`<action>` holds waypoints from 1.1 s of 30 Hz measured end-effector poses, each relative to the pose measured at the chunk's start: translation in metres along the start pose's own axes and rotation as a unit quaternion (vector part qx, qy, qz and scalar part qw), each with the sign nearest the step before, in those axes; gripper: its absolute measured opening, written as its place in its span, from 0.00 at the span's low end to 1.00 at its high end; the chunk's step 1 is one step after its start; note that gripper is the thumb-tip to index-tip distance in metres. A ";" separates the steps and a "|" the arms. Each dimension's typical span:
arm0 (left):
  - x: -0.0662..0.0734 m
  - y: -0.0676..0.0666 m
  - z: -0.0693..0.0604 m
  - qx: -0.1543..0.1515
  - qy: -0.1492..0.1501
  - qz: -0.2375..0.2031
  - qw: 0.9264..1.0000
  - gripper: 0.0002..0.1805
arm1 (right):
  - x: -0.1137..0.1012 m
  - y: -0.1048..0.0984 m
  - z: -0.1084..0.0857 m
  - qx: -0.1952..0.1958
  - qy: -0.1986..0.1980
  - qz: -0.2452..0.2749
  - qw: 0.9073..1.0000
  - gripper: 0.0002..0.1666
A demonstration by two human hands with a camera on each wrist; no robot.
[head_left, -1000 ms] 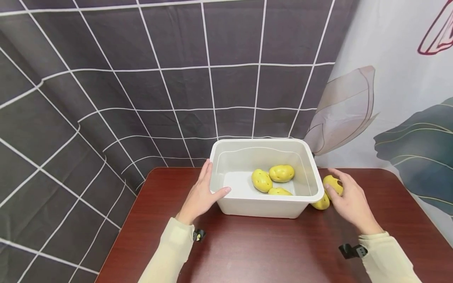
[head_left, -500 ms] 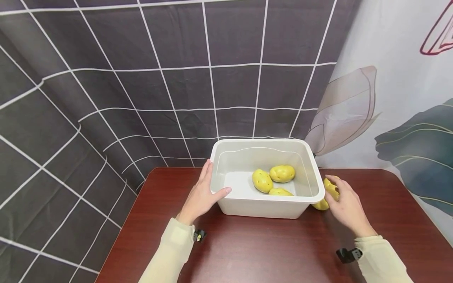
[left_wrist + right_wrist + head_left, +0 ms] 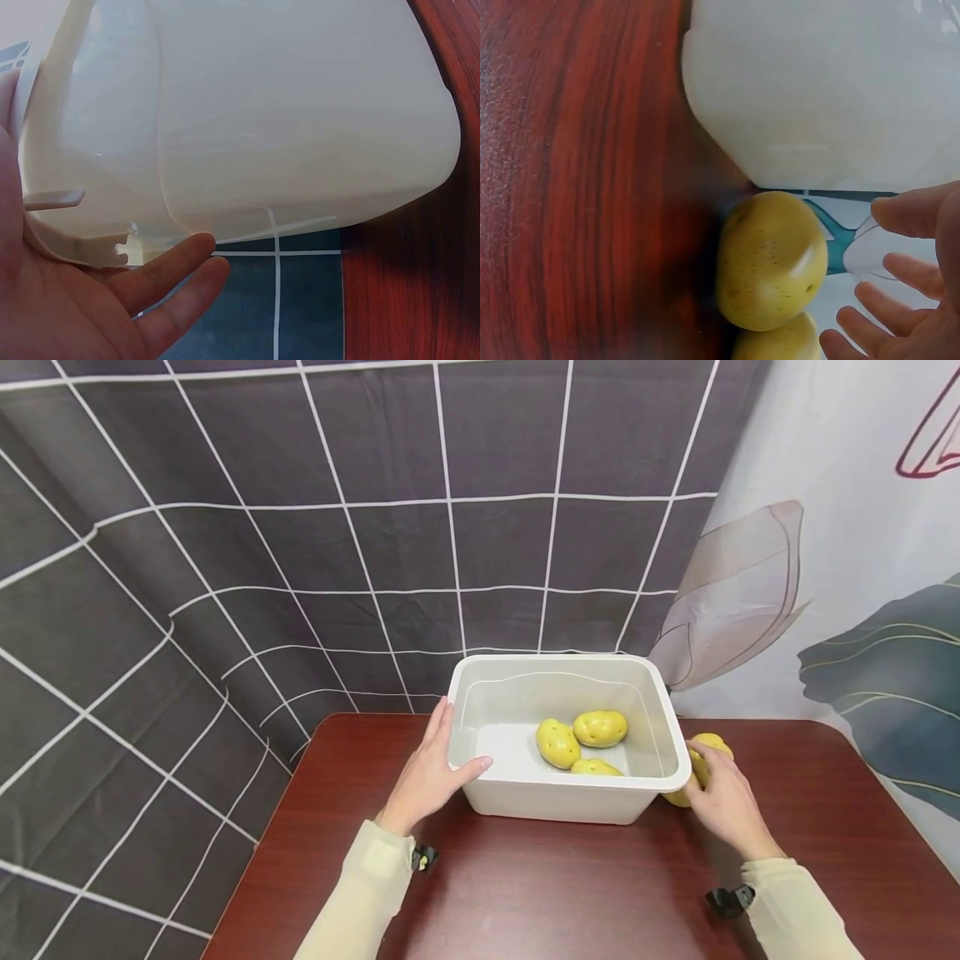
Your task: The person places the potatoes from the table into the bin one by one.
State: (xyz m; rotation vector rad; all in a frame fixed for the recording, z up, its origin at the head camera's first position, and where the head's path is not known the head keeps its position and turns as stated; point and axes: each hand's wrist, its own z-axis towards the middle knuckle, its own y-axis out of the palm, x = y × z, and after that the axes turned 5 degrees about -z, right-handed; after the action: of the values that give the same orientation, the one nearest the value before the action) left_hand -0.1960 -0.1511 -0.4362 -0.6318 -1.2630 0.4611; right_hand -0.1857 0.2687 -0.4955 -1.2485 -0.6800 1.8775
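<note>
A white plastic bin [image 3: 551, 802] stands on the table with three yellow potatoes [image 3: 600, 728] inside it. My left hand [image 3: 427, 777] rests at its front left corner, the thumb lying over the rim. In the left wrist view, the fairly straight fingers [image 3: 176, 270] lie along the outer wall. Two more potatoes lie on the table just right of the bin, one [image 3: 772, 262] in front of the other [image 3: 780, 343] in the right wrist view. Beside them my right hand [image 3: 726, 797] hovers with its fingers spread and partly covers them in the head view.
The reddish-brown wooden table [image 3: 570, 893] runs up to a dark grid-patterned cloth [image 3: 360, 560] behind and to the left. A white cloth [image 3: 847, 460] with leaf prints hangs at the right. The bin stands close to the table's back edge.
My right hand has shifted left and slightly lower, closer to the bin and across the two outer potatoes. The left hand and the bin stay about where they were.
</note>
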 end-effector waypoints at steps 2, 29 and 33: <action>0.000 0.000 0.000 0.001 0.001 -0.001 1.000 0.59 | 0.002 0.003 0.000 0.001 -0.004 -0.001 1.000 0.28; 0.000 0.000 0.000 -0.001 -0.003 0.002 1.000 0.58 | 0.019 0.022 0.006 -0.008 -0.152 -0.052 0.987 0.38; 0.001 0.000 -0.001 -0.001 -0.002 0.001 1.000 0.58 | 0.019 0.023 0.008 -0.010 -0.156 -0.048 0.986 0.38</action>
State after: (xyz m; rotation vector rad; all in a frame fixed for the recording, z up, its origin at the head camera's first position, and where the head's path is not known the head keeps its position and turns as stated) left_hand -0.1951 -0.1504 -0.4360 -0.6340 -1.2664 0.4629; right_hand -0.2046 0.2711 -0.5196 -0.9217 -0.9085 2.0089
